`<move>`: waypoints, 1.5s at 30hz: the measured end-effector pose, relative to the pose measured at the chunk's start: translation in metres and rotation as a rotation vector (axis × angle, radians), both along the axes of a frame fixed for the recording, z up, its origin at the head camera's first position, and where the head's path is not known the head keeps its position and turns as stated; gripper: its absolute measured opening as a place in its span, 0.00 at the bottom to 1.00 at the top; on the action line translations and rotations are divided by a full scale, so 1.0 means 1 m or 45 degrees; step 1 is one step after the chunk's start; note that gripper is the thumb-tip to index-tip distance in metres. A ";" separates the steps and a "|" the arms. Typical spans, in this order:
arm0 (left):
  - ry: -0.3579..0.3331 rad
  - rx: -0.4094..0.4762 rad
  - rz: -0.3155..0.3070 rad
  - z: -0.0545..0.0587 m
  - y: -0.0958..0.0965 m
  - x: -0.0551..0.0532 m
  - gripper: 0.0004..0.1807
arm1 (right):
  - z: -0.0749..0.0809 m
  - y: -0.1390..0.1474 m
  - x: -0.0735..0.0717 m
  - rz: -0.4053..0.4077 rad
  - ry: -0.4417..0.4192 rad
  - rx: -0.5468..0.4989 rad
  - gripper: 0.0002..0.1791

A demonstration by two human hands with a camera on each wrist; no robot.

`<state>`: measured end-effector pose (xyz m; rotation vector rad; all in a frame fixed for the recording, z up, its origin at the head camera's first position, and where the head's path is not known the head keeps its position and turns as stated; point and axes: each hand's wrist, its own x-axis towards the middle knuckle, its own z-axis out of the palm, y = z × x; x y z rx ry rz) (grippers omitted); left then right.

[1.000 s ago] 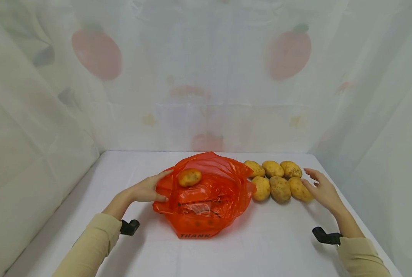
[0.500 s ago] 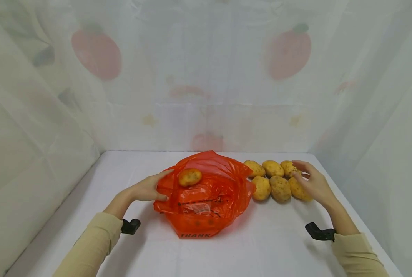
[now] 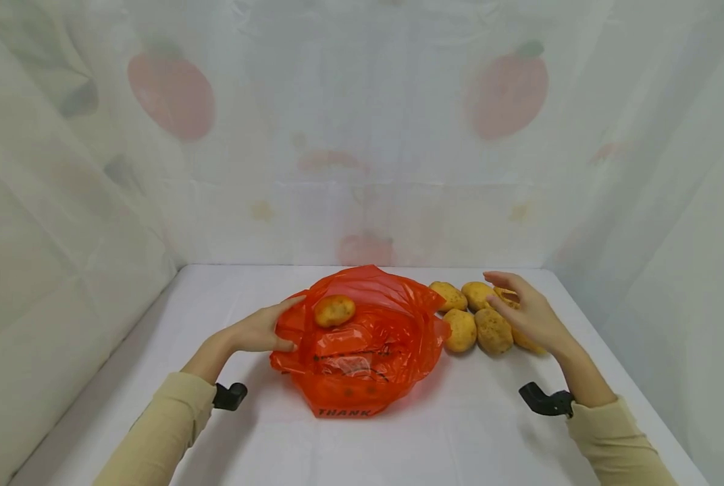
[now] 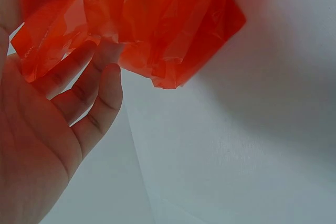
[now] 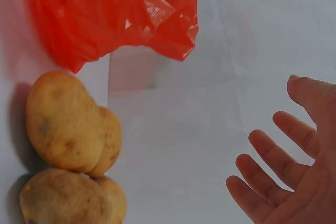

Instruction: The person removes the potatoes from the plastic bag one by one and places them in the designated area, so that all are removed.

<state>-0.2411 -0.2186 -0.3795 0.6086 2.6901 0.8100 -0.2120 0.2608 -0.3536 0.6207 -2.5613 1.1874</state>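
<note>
In the head view, a red plastic bag printed with "THANK" lies mid-table, its mouth wide. One potato rests at the bag's left side. My left hand holds the bag's left edge, thumb spread from the fingers. Seen from the left wrist, the film hangs over curled fingers. My right hand hovers over the right end of the potato group, fingers spread and holding nothing. That hand stands apart from the potatoes in the right wrist view.
Two rows of potatoes sit just right of the bag, partly hidden by the right hand. The white table is enclosed by pale curtains at the back and sides. A black wrist mount juts from each wrist.
My right hand has moved left from beside the right end of the potatoes to above them, covering the rightmost ones. The left hand and bag have barely moved.
</note>
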 end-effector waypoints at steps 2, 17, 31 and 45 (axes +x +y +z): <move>-0.005 0.004 0.004 0.000 -0.001 0.000 0.48 | 0.003 -0.005 0.000 0.011 -0.014 -0.004 0.25; -0.008 0.007 0.007 0.001 0.000 0.001 0.49 | 0.021 -0.042 -0.005 0.128 -0.186 -0.090 0.29; -0.038 0.004 0.032 0.003 0.002 0.001 0.49 | 0.033 -0.082 -0.015 0.296 -0.131 -0.118 0.28; -0.020 -0.002 0.006 0.004 0.004 0.001 0.49 | 0.038 -0.123 -0.026 0.475 -0.100 -0.136 0.26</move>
